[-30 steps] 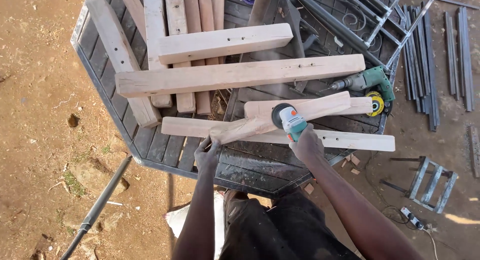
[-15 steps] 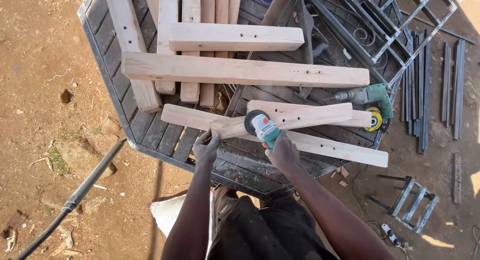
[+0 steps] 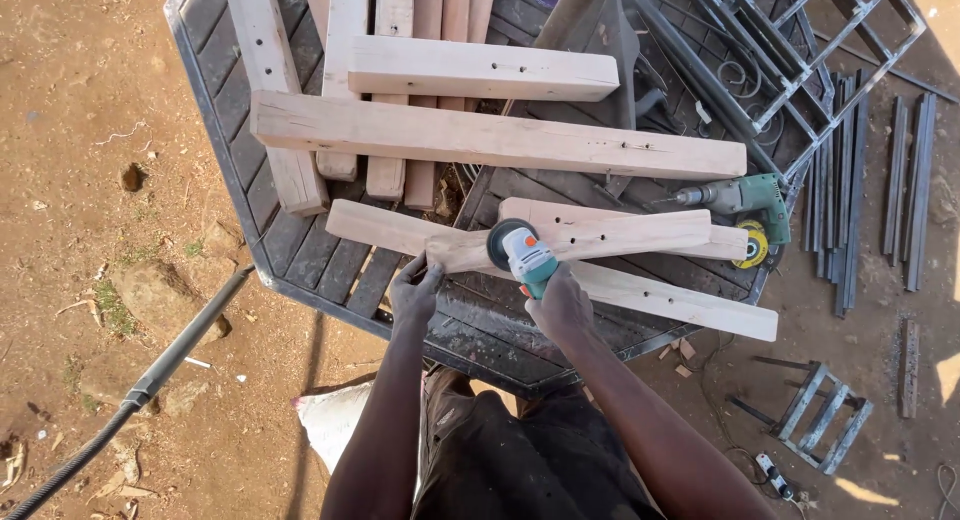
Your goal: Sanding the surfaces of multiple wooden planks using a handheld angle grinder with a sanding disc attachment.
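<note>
Now, head view: one camera, looking down on a dark metal counter (image 3: 300, 265) outdoors.
Right hand: right hand (image 3: 562, 302), centre of frame, fingers clenched around the body of a teal and white angle grinder (image 3: 522, 255).
Grinder disc: dark round disc, touching the plank's upper face.
Left hand: left hand (image 3: 415, 290), just left of centre, fingers grasping the near edge of the pale wooden plank (image 3: 660, 300).
Plank: lies slantwise from centre left to lower right; pale, sawn, with small drilled holes; a shorter board (image 3: 610, 230) crosses on top of it.
Around: more pale beams (image 3: 480, 140) stacked at upper centre; a green power drill (image 3: 740, 195) and yellow tape measure (image 3: 752, 245) at right; steel bars (image 3: 900, 180) on the dirt at far right.
Risk: I judge the disc could snag and kick toward the left hand, which sits just beside it.
Risk two: the plank is held only by hand, so it may slide or twist.
</note>
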